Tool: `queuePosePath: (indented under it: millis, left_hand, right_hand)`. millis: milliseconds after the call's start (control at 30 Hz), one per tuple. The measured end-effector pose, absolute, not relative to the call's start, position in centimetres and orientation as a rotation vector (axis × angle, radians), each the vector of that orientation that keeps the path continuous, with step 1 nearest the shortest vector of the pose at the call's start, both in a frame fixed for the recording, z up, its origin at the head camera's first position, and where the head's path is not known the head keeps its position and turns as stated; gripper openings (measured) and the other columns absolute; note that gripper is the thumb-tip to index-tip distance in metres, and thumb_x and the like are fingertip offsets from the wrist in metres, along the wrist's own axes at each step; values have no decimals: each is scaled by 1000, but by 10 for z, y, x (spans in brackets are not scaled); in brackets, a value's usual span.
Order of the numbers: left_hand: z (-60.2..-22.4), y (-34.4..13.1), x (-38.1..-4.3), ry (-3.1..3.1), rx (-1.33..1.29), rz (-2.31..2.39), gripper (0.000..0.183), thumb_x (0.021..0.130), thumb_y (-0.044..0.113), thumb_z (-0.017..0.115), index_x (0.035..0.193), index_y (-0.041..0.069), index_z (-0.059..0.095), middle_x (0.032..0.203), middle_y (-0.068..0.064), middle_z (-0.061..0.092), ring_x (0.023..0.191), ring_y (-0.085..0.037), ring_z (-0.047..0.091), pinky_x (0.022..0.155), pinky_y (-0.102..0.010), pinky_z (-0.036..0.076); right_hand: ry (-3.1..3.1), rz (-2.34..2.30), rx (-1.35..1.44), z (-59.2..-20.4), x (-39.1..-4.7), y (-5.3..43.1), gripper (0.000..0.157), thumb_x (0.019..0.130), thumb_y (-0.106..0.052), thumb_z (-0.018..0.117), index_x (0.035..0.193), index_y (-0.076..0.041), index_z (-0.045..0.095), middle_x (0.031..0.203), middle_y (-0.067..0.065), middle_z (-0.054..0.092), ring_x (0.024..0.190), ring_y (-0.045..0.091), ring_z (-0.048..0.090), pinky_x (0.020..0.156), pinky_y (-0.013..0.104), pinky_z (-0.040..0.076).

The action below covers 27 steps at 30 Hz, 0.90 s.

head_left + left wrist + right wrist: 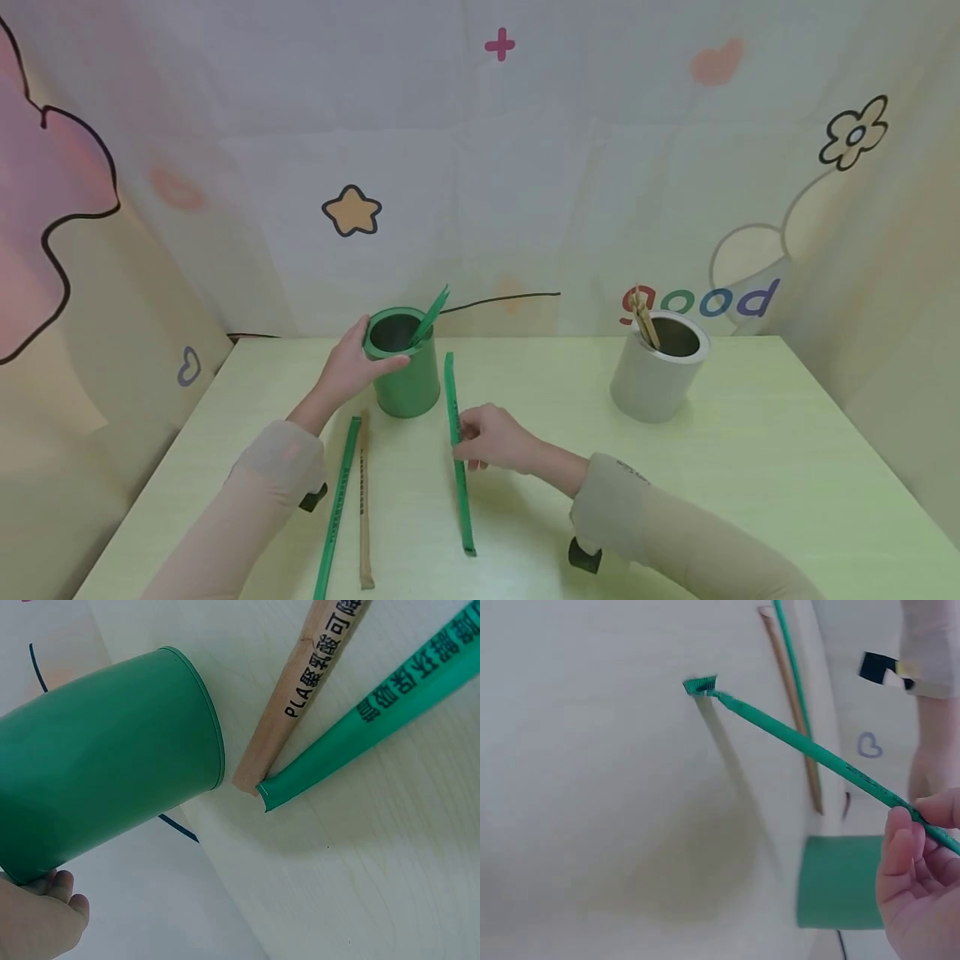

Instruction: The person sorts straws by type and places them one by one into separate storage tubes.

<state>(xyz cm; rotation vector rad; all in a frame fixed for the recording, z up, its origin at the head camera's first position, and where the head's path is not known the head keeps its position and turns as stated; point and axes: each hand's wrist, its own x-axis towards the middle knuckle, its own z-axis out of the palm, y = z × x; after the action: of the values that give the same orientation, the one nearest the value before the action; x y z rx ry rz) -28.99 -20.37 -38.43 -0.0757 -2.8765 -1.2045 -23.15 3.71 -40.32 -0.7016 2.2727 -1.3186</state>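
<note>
My left hand [352, 362] grips the rim of a green cylindrical cup [408, 385], thumb across the near side. Green paper-wrapped straws [431, 315] lean out of that cup. Just to its right, my right hand [497, 437] pinches another green wrapped straw [463, 508] near its middle. In the right wrist view this straw slants over the table, its far end low near the tabletop. Left of the held straw, a brown wrapped straw [365, 517] and a green wrapped straw [340, 500] lie side by side, both printed with dark lettering.
At the right stands a white cup [651, 383] with brown wrapped straws [645, 321] leaning at its left rim. A printed cloth backdrop [480, 183] rises behind the pale wooden table [750, 467] and along both sides.
</note>
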Motion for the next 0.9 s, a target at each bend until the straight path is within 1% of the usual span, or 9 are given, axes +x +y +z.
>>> queuePosePath:
  millis: [100,133,200,367,467,600,733,900]
  left_hand:
    - [-385,-203,-291,-2877,-73,-1199,109,67,61,62,142,7,4,148,-15,11,134,-34,14,103,-53,23]
    - [-385,-203,-291,-2877,-72,-1196,110,67,62,62,142,7,4,148,-15,12,134,-34,14,103,-53,24]
    - [-385,-203,-291,-2877,-70,-1191,111,66,64,61,142,7,5,148,-15,12,134,-34,15,103,-53,24]
    - [-385,-203,-291,-2878,-69,-1191,109,67,62,62,143,8,4,148,-14,11,134,-34,14,104,-53,23]
    - [-386,-204,-291,-2880,-70,-1192,109,67,62,62,143,8,3,148,-14,11,135,-34,14,103,-53,23]
    - [-388,-204,-292,-2881,-69,-1193,112,65,65,61,143,8,3,148,-13,10,135,-33,13,104,-53,23]
    - [-388,-205,-292,-2885,-67,-1195,114,64,67,60,143,9,2,148,-13,10,135,-33,13,104,-53,22]
    - [-388,-205,-292,-2883,-73,-1195,114,63,67,60,143,8,2,148,-14,10,135,-33,13,104,-53,22]
  right_hand:
    - [2298,-1329,-686,-385,-238,40,8,80,-6,60,79,2,62,69,13,63,54,16,59,51,24,49]
    - [2307,-1336,-678,-378,-240,42,9,81,-7,60,80,1,63,71,13,64,56,13,60,53,24,49]
    - [2321,-1361,-665,-366,-243,44,11,82,-9,59,83,1,65,74,13,66,59,12,61,56,25,50]
    - [2346,-1489,-647,-343,-252,52,18,85,-10,56,96,2,64,78,13,66,68,14,64,62,28,53]
    - [2332,-1607,-616,-334,-260,58,21,86,-11,55,101,3,62,81,16,66,70,14,64,65,29,53]
    - [2327,-1775,-584,-324,-268,64,22,86,-13,55,98,5,62,79,13,66,69,12,64,66,28,53]
    - [2333,-1934,-586,-313,-272,68,24,86,-14,57,93,8,62,73,5,64,66,9,63,64,27,52]
    - [2376,-2067,-577,-304,-276,66,25,84,-14,59,91,10,62,64,-5,61,60,7,59,59,23,49]
